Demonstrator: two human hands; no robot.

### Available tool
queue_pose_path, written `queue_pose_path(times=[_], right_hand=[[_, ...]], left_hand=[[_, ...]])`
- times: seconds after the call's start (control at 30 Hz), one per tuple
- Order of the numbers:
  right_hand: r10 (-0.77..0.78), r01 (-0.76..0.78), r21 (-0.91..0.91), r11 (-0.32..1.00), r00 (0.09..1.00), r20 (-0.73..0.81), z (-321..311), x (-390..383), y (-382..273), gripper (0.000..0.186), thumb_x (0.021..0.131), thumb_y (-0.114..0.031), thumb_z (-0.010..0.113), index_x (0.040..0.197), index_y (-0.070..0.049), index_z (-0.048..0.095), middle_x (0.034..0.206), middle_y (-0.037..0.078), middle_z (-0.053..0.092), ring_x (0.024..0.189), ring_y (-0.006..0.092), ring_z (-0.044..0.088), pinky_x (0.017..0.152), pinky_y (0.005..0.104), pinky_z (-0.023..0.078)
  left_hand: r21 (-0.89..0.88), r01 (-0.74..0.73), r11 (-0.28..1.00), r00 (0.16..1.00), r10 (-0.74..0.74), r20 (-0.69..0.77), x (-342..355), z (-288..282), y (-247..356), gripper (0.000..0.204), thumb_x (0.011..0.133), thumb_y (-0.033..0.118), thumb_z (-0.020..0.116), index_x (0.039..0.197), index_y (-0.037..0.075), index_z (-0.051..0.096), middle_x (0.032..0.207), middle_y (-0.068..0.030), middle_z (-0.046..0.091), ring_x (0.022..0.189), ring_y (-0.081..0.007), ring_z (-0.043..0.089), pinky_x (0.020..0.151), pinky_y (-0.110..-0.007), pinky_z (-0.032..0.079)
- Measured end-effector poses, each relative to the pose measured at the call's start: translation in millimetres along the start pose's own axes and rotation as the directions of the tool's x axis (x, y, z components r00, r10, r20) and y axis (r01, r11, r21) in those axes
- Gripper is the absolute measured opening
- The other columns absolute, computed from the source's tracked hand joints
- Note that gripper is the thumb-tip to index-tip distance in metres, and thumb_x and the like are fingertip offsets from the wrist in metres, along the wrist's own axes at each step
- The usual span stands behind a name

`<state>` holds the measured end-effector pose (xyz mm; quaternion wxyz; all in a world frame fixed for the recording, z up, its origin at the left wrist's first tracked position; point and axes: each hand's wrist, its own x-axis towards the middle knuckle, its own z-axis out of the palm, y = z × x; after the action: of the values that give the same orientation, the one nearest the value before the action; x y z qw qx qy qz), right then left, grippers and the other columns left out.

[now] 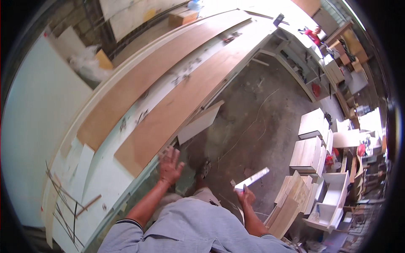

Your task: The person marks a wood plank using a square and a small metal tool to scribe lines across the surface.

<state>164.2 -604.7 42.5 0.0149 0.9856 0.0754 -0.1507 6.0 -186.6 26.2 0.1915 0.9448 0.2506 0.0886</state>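
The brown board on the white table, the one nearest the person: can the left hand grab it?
Probably yes: the left hand looks empty, its fingers spread, close to the edge of the white table, and nothing seems to block its way to the brown board.

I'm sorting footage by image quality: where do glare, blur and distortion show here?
Head view: glare bleaches the top, right of centre; the fisheye bows the far edge of the white bench; small things between the brown boards look smeared; the white strip in the right hand looks bright.
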Motion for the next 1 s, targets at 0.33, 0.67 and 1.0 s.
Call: queue_pose_path(times=[0.33,0.67,1.0], right_hand=[[-0.031,-0.105,0.411,0.906,0.95,0.311,21,88,77,0.082,0.074,-0.079,0.07,0.131,-0.021,0.072,0.12,0.014,0.074,0.113,0.0345,0.07,0.096,0.045,0.055],[-0.193,0.018,0.47,0.882,0.925,0.327,-26,231,47,0.069,0.082,-0.071,0.069,0.131,-0.023,0.071,0.121,0.015,0.073,0.117,0.0337,0.068,0.097,0.0412,0.053],[-0.049,-0.068,0.274,0.959,0.916,0.399,-46,345,122,0.048,0.093,-0.061,0.055,0.128,-0.033,0.073,0.12,0.011,0.074,0.114,0.0338,0.069,0.096,0.0462,0.054]], left_hand=[[0.075,0.253,0.965,0.953,-0.235,-0.19,178,60,78,0.077,0.101,0.051,0.051,0.156,0.0,0.035,0.167,-0.0241,0.022,0.156,-0.0389,0.018,0.126,-0.055,0.015],[0.102,0.301,0.948,0.945,-0.282,-0.167,327,63,70,0.074,0.101,0.05,0.051,0.158,0.005,0.036,0.168,-0.021,0.02,0.156,-0.0385,0.018,0.127,-0.054,0.014],[0.167,0.227,0.959,0.962,-0.195,-0.19,439,82,-1,0.056,0.098,0.035,0.057,0.147,0.007,0.053,0.156,-0.0195,0.045,0.15,-0.0384,0.033,0.126,-0.051,0.02]])
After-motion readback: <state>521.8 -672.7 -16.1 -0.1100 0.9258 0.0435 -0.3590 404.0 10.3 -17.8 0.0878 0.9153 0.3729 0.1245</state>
